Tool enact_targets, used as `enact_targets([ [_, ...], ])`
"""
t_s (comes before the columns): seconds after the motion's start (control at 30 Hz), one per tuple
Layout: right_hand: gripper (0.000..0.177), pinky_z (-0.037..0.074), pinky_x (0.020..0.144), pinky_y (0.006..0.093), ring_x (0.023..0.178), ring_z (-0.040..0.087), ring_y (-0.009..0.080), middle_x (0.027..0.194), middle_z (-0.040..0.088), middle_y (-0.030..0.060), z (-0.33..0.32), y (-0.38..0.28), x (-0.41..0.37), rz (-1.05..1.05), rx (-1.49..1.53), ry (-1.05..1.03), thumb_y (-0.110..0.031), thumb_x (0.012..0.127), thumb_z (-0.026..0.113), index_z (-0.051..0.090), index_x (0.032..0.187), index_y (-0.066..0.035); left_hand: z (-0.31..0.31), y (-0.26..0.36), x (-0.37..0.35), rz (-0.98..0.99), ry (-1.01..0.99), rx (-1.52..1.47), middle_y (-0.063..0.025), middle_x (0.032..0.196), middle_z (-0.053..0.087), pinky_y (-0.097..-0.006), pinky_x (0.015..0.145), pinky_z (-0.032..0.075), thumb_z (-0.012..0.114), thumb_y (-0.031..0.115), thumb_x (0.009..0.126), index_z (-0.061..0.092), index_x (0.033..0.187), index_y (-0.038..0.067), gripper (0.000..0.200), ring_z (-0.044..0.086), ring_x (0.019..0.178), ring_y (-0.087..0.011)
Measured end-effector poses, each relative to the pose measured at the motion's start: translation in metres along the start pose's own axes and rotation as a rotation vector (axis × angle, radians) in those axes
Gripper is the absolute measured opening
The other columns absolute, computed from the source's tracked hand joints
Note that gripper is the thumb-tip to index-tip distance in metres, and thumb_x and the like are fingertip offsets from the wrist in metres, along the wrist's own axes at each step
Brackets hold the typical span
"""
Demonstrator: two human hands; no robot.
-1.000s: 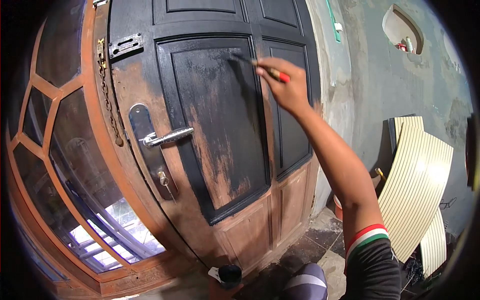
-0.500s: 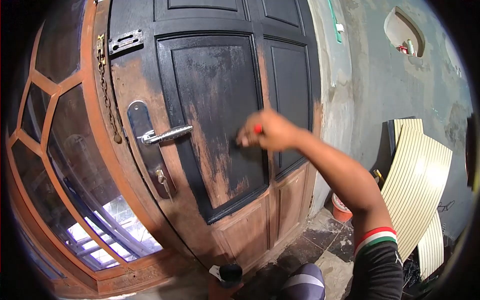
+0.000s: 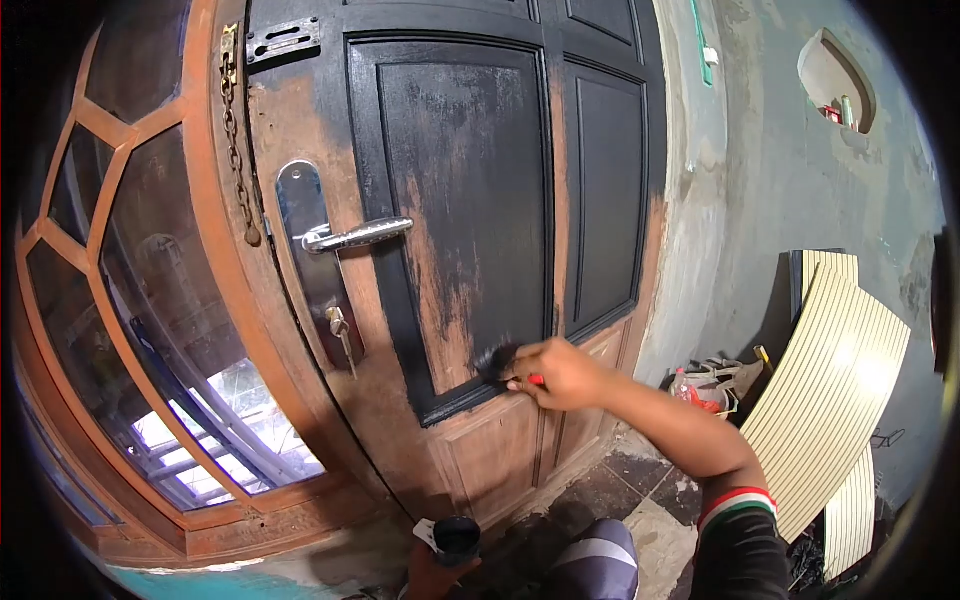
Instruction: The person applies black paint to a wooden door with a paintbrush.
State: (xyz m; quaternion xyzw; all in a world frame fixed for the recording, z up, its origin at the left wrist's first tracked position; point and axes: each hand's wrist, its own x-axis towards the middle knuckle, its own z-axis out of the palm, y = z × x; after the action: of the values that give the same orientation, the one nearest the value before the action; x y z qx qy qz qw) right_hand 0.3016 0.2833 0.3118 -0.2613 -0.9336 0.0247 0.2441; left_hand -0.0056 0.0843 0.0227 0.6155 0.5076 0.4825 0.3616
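Observation:
My right hand (image 3: 562, 375) is closed round a paintbrush (image 3: 493, 360) with dark bristles; a bit of red shows at the fingers. The bristles touch the lower part of a recessed panel (image 3: 500, 200) on the wooden door (image 3: 490, 455). Black paint covers most of that panel, with streaks of bare brown wood along its left and lower side. Low in the view, my left hand (image 3: 432, 577) grips a small cup of black paint (image 3: 458, 538), partly cut off by the frame. A pale flap sticks out at the cup's left side.
A silver lever handle (image 3: 360, 235) juts from the door, with keys (image 3: 342, 335) hanging below. A rusty chain (image 3: 235, 150) hangs on the frame beside a glazed window (image 3: 165, 260). Ribbed cream panels (image 3: 840, 370) lean on the right wall, near a bag (image 3: 725, 380).
My right hand has moved down with the brush, from the panel's middle to its lower edge. The view has shifted, and the bag by the wall now shows. The cup stays low in view.

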Motion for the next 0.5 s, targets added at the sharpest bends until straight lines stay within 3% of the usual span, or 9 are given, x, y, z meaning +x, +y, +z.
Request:
enact_targets([
  [0.03, 0.02, 0.063, 0.086, 0.0442, 0.089, 0.08, 0.0364, 0.1, 0.081, 0.0226, -0.012, -0.003, 0.008, -0.031, 0.091, -0.003, -0.002, 0.085, 0.079, 0.084, 0.104, 0.002, 0.0, 0.0, -0.001, 0.0, 0.005, -0.003, -0.0096, 0.129, 0.071, -0.0448, 0.11, 0.054, 0.107, 0.024, 0.068, 0.061, 0.138, 0.007, 0.085, 0.068, 0.123, -0.0266],
  [0.13, 0.015, 0.062, 0.087, 0.0433, 0.09, 0.08, 0.0349, 0.096, 0.082, 0.0208, -0.063, -0.016, 0.049, 0.094, 0.16, -0.1, -0.003, 0.087, 0.077, 0.086, 0.1, -0.002, 0.003, -0.001, 0.002, 0.019, 0.004, -0.004, -0.0095, 0.127, 0.07, -0.0443, 0.109, 0.054, 0.107, 0.025, 0.066, 0.061, 0.135, 0.007, 0.085, 0.068, 0.121, -0.0271],
  [0.2, 0.011, 0.062, 0.086, 0.0401, 0.088, 0.08, 0.0327, 0.095, 0.083, 0.0182, -0.09, 0.013, 0.083, -0.098, 0.024, -0.102, -0.011, 0.09, 0.08, 0.086, 0.095, -0.003, 0.005, -0.009, 0.006, 0.063, -0.013, 0.005, -0.0093, 0.123, 0.067, -0.0435, 0.104, 0.054, 0.108, 0.026, 0.065, 0.06, 0.131, 0.008, 0.084, 0.067, 0.118, -0.0278],
  [0.27, 0.017, 0.062, 0.087, 0.0398, 0.088, 0.08, 0.0315, 0.096, 0.083, 0.0164, -0.135, 0.024, 0.109, -0.177, 0.002, 0.042, -0.02, 0.091, 0.084, 0.086, 0.092, -0.003, 0.008, 0.001, 0.007, 0.112, 0.024, 0.079, -0.0095, 0.123, 0.066, -0.0431, 0.104, 0.054, 0.108, 0.028, 0.065, 0.061, 0.131, 0.008, 0.084, 0.067, 0.118, -0.0278],
  [0.37, 0.015, 0.061, 0.087, 0.0401, 0.092, 0.079, 0.0303, 0.101, 0.084, 0.014, -0.184, -0.002, 0.114, -0.073, -0.136, 0.443, -0.019, 0.091, 0.085, 0.087, 0.098, -0.006, 0.008, -0.004, 0.006, 0.076, 0.009, -0.003, -0.0101, 0.124, 0.066, -0.0431, 0.104, 0.054, 0.108, 0.03, 0.064, 0.061, 0.131, 0.008, 0.085, 0.066, 0.118, -0.0282],
  [0.43, 0.02, 0.062, 0.087, 0.0394, 0.093, 0.079, 0.0304, 0.104, 0.083, 0.0131, -0.187, -0.006, 0.109, -0.208, -0.213, 0.773, -0.01, 0.091, 0.083, 0.085, 0.11, -0.005, 0.011, -0.017, 0.007, 0.057, -0.018, -0.046, -0.0104, 0.125, 0.066, -0.0434, 0.104, 0.054, 0.108, 0.031, 0.064, 0.061, 0.131, 0.008, 0.085, 0.066, 0.119, -0.0285],
  [0.5, 0.027, 0.063, 0.09, 0.0397, 0.098, 0.079, 0.0323, 0.11, 0.082, 0.0147, -0.159, 0.0, 0.101, -0.318, -0.293, 0.888, -0.005, 0.089, 0.081, 0.082, 0.116, -0.004, 0.011, -0.028, 0.008, 0.082, -0.035, -0.005, -0.0106, 0.125, 0.066, -0.0438, 0.105, 0.053, 0.108, 0.031, 0.064, 0.06, 0.132, 0.008, 0.086, 0.066, 0.119, -0.0288],
])
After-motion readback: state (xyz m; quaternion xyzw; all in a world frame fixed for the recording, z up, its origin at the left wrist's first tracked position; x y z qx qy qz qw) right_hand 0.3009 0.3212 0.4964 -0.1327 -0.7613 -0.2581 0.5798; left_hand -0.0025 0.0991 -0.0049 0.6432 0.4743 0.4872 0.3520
